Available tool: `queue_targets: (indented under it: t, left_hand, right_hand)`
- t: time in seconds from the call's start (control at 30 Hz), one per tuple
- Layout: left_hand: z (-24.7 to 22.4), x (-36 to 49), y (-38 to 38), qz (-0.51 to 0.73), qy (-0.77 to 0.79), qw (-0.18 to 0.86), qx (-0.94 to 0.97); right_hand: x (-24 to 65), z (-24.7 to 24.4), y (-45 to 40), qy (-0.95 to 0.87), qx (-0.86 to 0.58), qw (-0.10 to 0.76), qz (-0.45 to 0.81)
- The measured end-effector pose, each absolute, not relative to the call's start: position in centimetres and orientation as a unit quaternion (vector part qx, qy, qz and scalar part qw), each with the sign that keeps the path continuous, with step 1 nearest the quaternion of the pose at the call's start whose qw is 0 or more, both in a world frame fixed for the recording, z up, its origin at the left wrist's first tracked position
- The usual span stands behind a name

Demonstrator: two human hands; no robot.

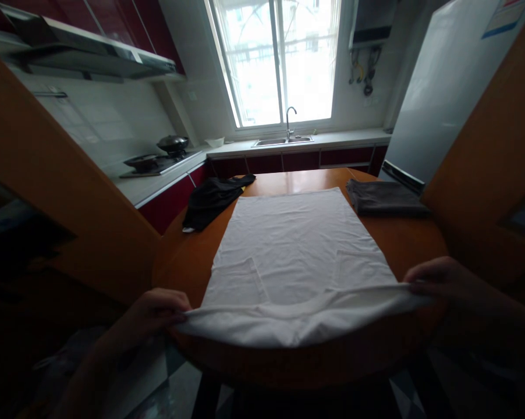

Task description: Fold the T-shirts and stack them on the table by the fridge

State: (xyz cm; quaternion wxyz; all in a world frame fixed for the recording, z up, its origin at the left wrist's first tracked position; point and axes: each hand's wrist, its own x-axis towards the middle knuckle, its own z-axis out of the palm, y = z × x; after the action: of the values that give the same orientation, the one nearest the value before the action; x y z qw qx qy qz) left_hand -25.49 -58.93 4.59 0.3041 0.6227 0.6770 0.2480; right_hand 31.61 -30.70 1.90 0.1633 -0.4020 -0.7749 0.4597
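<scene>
At a rounded orange-brown wooden table (419, 244), a person's left hand (164, 305) and right hand (437, 276) pinch the raised near edge of a white cloth (297, 244) spread across it, rumpled black fabric (214, 201) and folded dark-grey fabric (385, 199) flanking its far end.

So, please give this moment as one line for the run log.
left hand: grips white cloth | right hand: grips its other side | table: black cloth left, folded grey cloth right
</scene>
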Motion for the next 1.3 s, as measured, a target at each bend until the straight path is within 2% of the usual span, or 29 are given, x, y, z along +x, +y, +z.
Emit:
queue_targets:
  t: [0.2, 0.33, 0.5, 0.7, 0.97, 1.3]
  left_hand:
    - [7.7, -28.5, -53.0, 0.369, 0.71, 0.211, 0.562]
    - [7.3, -29.8, -47.7, 0.423, 0.73, 0.169, 0.509]
    - [3.5, -30.9, -42.5, 0.377, 0.737, 0.242, 0.506]
    - [1.0, -31.7, -41.0, 0.318, 0.759, 0.285, 0.492]
    - [1.1, -33.1, -40.2, 0.268, 0.773, 0.335, 0.468]
    - [1.6, -33.1, -39.7, 0.286, 0.78, 0.313, 0.46]
  right_hand:
    - [29.3, 5.2, -24.9, -0.755, -0.413, 0.28, 0.426]
    - [26.9, 5.1, -20.6, -0.745, -0.408, 0.316, 0.423]
    - [23.5, 1.0, -16.0, -0.733, -0.417, 0.257, 0.471]
    - [22.4, -2.7, -12.9, -0.726, -0.449, 0.186, 0.486]
    - [22.4, -2.6, -12.3, -0.73, -0.459, 0.146, 0.485]
    - [22.1, -1.8, -12.2, -0.727, -0.459, 0.156, 0.486]
